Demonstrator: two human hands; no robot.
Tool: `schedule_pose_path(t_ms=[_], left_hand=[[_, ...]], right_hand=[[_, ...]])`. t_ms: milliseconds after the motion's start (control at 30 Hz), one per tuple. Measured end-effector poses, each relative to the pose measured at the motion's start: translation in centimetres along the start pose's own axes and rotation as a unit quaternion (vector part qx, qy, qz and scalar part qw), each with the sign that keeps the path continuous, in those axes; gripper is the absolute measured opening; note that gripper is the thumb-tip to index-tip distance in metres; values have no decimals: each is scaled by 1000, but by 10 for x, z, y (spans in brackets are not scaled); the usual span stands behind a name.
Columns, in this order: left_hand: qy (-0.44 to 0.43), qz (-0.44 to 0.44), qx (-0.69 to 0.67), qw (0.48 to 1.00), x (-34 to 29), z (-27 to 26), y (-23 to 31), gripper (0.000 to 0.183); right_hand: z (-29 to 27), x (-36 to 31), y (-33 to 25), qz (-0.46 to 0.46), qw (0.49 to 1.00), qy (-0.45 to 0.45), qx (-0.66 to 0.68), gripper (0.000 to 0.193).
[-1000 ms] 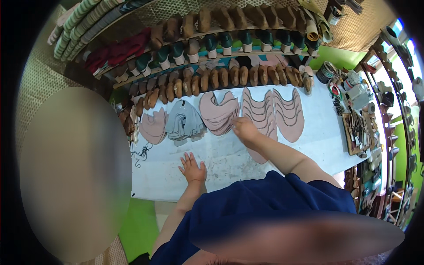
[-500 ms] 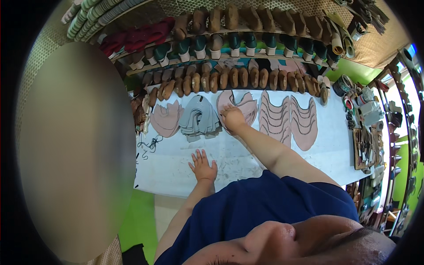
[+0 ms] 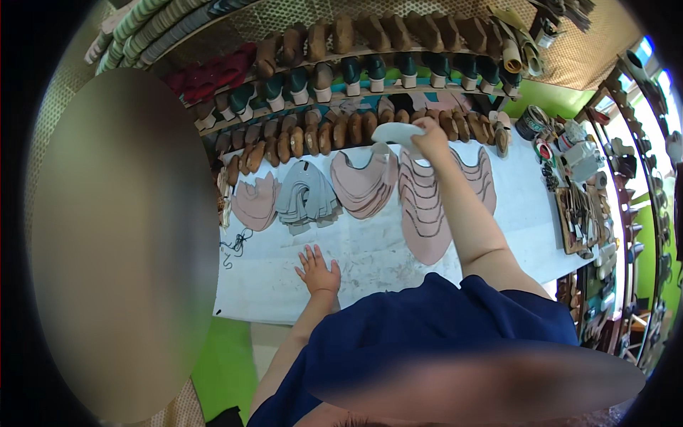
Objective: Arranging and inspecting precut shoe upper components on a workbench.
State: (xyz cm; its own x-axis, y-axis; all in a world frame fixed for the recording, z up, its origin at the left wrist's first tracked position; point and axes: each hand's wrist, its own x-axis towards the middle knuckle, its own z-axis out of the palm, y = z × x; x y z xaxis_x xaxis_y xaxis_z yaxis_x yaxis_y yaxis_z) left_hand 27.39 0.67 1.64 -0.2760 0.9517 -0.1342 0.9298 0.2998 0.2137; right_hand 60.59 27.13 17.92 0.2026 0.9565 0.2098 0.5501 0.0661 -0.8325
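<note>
My right hand point(image 3: 432, 141) is raised over the far side of the white table point(image 3: 356, 245), its fingers closed on a pale curved cut piece point(image 3: 395, 132). The piece hangs just above and right of a stack of pink U-shaped shoe-upper pieces point(image 3: 366, 196). Under my right forearm lies a fanned row of pink pieces point(image 3: 427, 238) with dark edges; part of a second fanned row point(image 3: 487, 178) shows beside it. My left hand point(image 3: 320, 276) rests palm down on the near part of the table, fingers spread. Beyond it are a grey stack point(image 3: 307, 196) and another pink stack point(image 3: 255, 206).
Brown shoe lasts point(image 3: 341, 132) line the table's back edge, with shelves of dark green lasts point(image 3: 350, 71) above. Tools fill a rack point(image 3: 575, 217) at the right, near cans point(image 3: 533, 122). Black cord point(image 3: 236, 245) lies at the left. A large blur hides the far left.
My right hand has lifted off the middle pink stack and moved right and away from me, now with a pale piece in it. My left hand stays flat on the table.
</note>
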Motion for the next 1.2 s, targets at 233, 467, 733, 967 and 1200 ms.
schedule_pose_path(t_ms=[233, 467, 733, 967, 1200], left_hand=[[3, 12, 3, 1000, 1, -2, 4, 77], [9, 13, 17, 1000, 2, 6, 0, 77], [-4, -5, 28, 1000, 1, 3, 4, 76], [7, 5, 29, 1000, 1, 3, 7, 76], [11, 4, 29, 1000, 2, 4, 5, 77]], right_hand=[[-137, -10, 20, 18, 998, 7, -51, 37], [-206, -45, 87, 34, 977, 56, -204, 35], [-166, -131, 145, -66, 975, 43, -208, 26], [-125, -234, 243, -142, 942, -89, -290, 35], [-126, -246, 241, -152, 948, -81, -269, 35]])
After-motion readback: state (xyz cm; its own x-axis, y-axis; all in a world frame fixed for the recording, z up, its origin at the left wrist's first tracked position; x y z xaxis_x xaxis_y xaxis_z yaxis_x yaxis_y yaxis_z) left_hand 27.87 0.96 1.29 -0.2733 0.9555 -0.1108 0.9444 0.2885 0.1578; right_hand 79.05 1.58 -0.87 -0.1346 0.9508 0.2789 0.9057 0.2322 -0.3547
